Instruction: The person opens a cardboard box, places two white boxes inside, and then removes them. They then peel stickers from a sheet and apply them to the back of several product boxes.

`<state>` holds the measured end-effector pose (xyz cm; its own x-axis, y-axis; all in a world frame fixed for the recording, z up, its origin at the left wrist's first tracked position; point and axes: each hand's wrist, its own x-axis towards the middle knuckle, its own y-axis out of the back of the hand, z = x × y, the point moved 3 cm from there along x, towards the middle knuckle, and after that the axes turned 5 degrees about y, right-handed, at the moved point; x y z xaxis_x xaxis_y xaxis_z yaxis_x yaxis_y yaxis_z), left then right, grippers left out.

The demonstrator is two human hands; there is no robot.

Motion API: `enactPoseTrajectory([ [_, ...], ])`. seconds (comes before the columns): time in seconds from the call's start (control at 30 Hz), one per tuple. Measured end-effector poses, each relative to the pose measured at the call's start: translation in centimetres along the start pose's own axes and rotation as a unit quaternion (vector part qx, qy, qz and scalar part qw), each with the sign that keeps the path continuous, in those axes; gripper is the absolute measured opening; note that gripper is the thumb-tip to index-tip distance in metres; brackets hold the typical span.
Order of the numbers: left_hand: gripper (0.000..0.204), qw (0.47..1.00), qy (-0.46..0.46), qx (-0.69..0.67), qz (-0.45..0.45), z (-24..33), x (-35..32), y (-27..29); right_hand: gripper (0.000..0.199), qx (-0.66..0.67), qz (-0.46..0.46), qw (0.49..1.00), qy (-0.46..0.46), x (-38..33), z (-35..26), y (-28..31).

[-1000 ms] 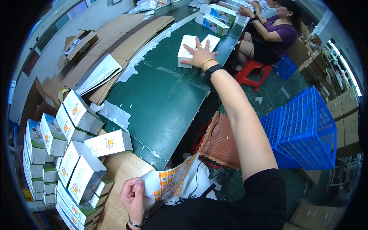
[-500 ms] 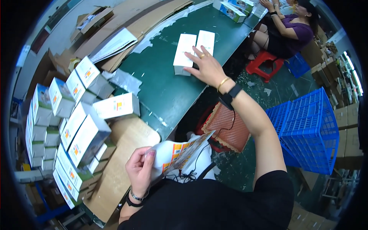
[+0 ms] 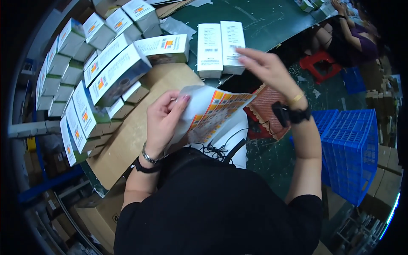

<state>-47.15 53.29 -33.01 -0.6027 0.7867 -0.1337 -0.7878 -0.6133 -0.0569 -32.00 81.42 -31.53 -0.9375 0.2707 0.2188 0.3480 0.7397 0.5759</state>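
My left hand (image 3: 163, 121) pinches the edge of a sticker sheet (image 3: 221, 108) with rows of orange labels, held above my lap. The sheet is curled, and its pale side faces left. My right hand (image 3: 272, 74) is open, fingers stretched toward a white carton (image 3: 233, 44) at its right side; whether they touch is unclear. A second white carton (image 3: 209, 46) lies close alongside on the green table (image 3: 255, 10). Fine print shows on both cartons' upper faces, with no orange label visible there.
Several cartons with orange labels (image 3: 121, 74) are stacked at the left, beside a brown board (image 3: 123, 127). Blue plastic crates (image 3: 348, 148) stand at the right. A red stool (image 3: 318, 68) and a seated person (image 3: 361, 42) are beyond. A woven-topped seat (image 3: 272, 110) is near my knees.
Both white cartons have come nearer to me, close to the brown board. My right hand has drawn back toward the right carton's side. The view has shifted; my left hand keeps the sheet.
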Motion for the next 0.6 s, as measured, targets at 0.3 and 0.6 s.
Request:
enactPoseTrajectory([
  [0.3,0.027,0.991,-0.054,0.057,-0.107,2.2,1.7,-2.5,0.053,0.169,0.025,0.984,-0.047,-5.7,-8.4,-4.2],
  [0.6,0.036,0.807,-0.392,0.442,0.018,4.9,-2.3,-4.3,0.052,0.261,0.244,0.933,-0.041,-9.6,-7.0,-5.7],
])
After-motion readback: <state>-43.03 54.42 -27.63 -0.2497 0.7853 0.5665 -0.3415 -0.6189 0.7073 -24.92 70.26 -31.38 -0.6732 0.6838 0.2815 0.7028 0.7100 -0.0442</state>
